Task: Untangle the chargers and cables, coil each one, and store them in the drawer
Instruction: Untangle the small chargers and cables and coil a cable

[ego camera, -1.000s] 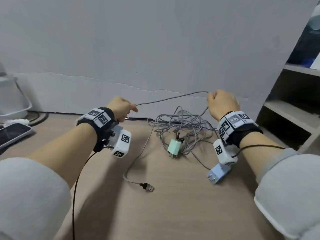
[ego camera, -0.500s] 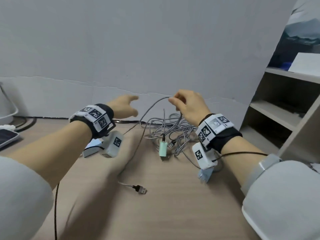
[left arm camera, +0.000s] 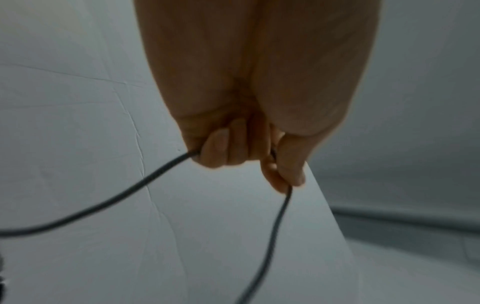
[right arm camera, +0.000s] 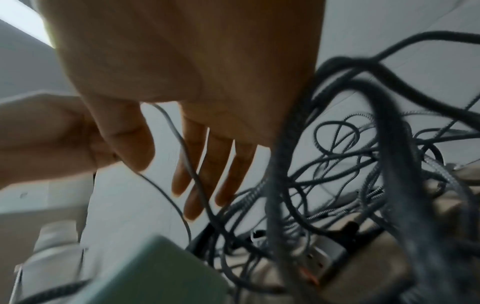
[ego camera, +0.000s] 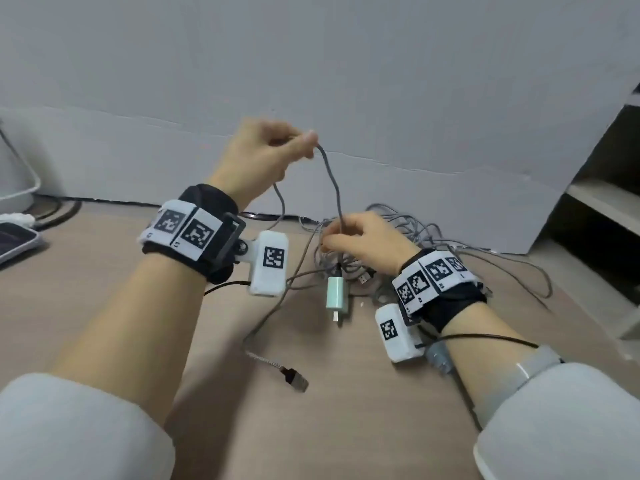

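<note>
My left hand [ego camera: 277,157] is raised above the desk and pinches a grey cable [ego camera: 332,181] between thumb and forefinger; the left wrist view shows the fingers [left arm camera: 223,148] curled round the cable [left arm camera: 130,191], which hangs in two strands. From there it drops to my right hand [ego camera: 346,237], low over the grey tangle [ego camera: 426,237]. In the right wrist view that hand [right arm camera: 182,164] has straight fingers, and the cable [right arm camera: 193,174] runs loosely between thumb and fingers. A mint charger [ego camera: 336,294] lies by the tangle. The cable's USB plug [ego camera: 296,379] rests nearer me.
A blue charger [ego camera: 440,358] shows partly under my right wrist. Open shelves [ego camera: 606,209] stand at the right, and a phone [ego camera: 14,237] and a white appliance [ego camera: 17,174] lie at the far left. No drawer is in view.
The cable was stretched between both fists. My left hand let go, then took it again higher up. My right hand dropped to the tangle and loosened its fingers.
</note>
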{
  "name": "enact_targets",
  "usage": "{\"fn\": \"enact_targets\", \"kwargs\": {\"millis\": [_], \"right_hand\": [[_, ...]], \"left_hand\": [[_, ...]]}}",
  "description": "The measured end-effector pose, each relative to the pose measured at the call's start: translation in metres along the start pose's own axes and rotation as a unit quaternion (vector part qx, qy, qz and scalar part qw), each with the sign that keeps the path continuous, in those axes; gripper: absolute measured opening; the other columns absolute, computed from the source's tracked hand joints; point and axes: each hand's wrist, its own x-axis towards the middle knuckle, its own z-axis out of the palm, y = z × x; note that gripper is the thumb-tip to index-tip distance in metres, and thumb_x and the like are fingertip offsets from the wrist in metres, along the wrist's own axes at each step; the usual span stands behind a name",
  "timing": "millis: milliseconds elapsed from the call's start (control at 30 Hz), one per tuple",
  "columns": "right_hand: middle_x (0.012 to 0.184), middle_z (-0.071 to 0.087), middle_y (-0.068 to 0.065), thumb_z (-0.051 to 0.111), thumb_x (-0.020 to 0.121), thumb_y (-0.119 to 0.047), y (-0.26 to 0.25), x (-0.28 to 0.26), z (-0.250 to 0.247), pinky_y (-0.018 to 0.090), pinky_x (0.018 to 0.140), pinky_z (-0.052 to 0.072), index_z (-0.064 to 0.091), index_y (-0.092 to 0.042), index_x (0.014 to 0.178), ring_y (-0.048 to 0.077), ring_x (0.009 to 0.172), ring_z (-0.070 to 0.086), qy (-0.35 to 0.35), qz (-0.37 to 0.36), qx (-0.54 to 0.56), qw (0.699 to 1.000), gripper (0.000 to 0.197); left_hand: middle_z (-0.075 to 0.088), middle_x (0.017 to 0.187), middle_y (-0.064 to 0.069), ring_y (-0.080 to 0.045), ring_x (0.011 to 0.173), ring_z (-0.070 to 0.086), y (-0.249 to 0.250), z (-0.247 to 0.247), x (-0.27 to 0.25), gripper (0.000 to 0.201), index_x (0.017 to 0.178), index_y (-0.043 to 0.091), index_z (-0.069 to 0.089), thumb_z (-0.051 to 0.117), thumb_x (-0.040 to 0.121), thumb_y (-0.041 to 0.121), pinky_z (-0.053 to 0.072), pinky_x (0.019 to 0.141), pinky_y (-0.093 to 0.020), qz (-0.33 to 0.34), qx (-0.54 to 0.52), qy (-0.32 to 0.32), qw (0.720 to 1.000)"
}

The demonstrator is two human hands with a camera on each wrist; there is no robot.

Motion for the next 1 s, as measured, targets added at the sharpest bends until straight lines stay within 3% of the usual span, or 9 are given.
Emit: {"fn": "enact_targets", "kwargs": {"millis": [67,200,433,567,633,733,867,933,1000], "right_hand": [[0.083,0.073,-0.004,0.067,0.087,-0.025,0.009,0.009,0.012,0.033,0.076,0.056,0.075,-0.021,0.09,0.012,0.077,0.066,-0.038,0.023,-0.098,0.994,0.009],[0.097,0.066,0.0,0.053,0.096,-0.035,0.01,0.023,0.016,0.044,0.096,0.048,0.067,-0.022,0.088,0.026,0.105,0.06,-0.081,0.04,-0.331,0.939,0.02],[0.118,0.063,0.014,0.035,0.095,-0.049,0.022,0.019,-0.006,0.048,0.1,0.033,0.043,-0.027,0.084,0.036,0.121,0.048,-0.049,0.148,-0.444,0.882,0.026],[0.091,0.059,0.005,0.048,0.097,-0.043,0.02,0.009,-0.019,0.045,0.1,0.032,0.047,-0.02,0.068,0.031,0.117,0.047,-0.011,0.17,-0.447,0.878,0.037],[0.085,0.058,0.001,0.051,0.097,-0.042,0.019,0.006,-0.023,0.045,0.099,0.03,0.053,-0.02,0.07,0.029,0.114,0.046,-0.001,0.17,-0.448,0.878,0.035],[0.087,0.059,-0.001,0.053,0.099,-0.041,0.01,-0.002,-0.028,0.045,0.102,0.029,0.059,-0.023,0.075,0.028,0.115,0.05,0.021,0.148,-0.441,0.885,0.031],[0.101,0.058,-0.005,0.049,0.101,-0.036,0.001,-0.008,-0.024,0.048,0.102,0.03,0.067,-0.032,0.105,0.029,0.118,0.05,0.001,0.106,-0.475,0.874,0.018],[0.112,0.06,-0.001,0.046,0.1,-0.033,0.002,-0.005,-0.015,0.048,0.097,0.028,0.063,-0.029,0.111,0.033,0.119,0.046,-0.033,0.105,-0.495,0.862,0.02],[0.119,0.059,0.004,0.046,0.101,-0.029,0.001,-0.001,-0.007,0.052,0.101,0.028,0.059,-0.027,0.111,0.036,0.122,0.044,-0.05,0.115,-0.508,0.852,0.017]], "left_hand": [[0.05,0.046,0.016,-0.008,0.046,0.037,-0.007,-0.014,0.003,0.026,0.075,0.021,0.07,0.065,0.095,0.038,0.033,0.051,-0.025,0.0,-0.056,0.106,0.993],[0.046,0.041,0.014,-0.008,0.041,0.036,-0.022,-0.039,0.002,0.028,0.072,0.021,0.07,0.066,0.095,0.036,0.032,0.045,-0.022,-0.039,-0.081,0.252,0.964],[0.055,0.044,0.017,-0.007,0.052,0.046,-0.067,-0.05,0.001,0.029,0.063,0.025,0.069,0.067,0.091,0.031,0.042,0.067,-0.029,-0.154,-0.06,0.334,0.928],[0.072,0.09,-0.024,-0.018,0.072,0.051,-0.094,-0.045,-0.001,0.031,0.059,0.025,0.068,0.067,0.09,0.031,0.051,0.075,-0.039,-0.213,-0.057,0.375,0.901],[0.072,0.087,-0.025,-0.026,0.071,0.055,-0.101,-0.047,-0.002,0.031,0.058,0.025,0.067,0.067,0.089,0.032,0.056,0.081,-0.045,-0.239,-0.048,0.388,0.889],[0.073,0.102,-0.021,-0.039,0.096,0.067,-0.107,-0.05,-0.004,0.021,0.074,0.019,0.074,0.065,0.09,0.029,0.054,0.089,-0.042,-0.265,-0.016,0.372,0.889],[0.04,0.147,-0.017,-0.039,0.134,0.037,-0.092,-0.031,-0.006,0.045,0.129,0.018,0.059,0.056,0.085,0.008,0.031,0.11,-0.045,-0.316,0.284,0.236,0.874],[0.033,0.152,-0.015,-0.041,0.135,0.034,-0.069,-0.011,-0.006,0.063,0.138,0.021,0.052,0.055,0.079,0.0,0.027,0.113,-0.049,-0.172,0.382,0.176,0.891],[0.05,0.144,-0.012,-0.037,0.131,0.044,-0.047,0.018,-0.003,0.061,0.137,0.019,0.058,0.052,0.079,-0.001,0.032,0.113,-0.045,-0.016,0.359,0.045,0.932]]}}
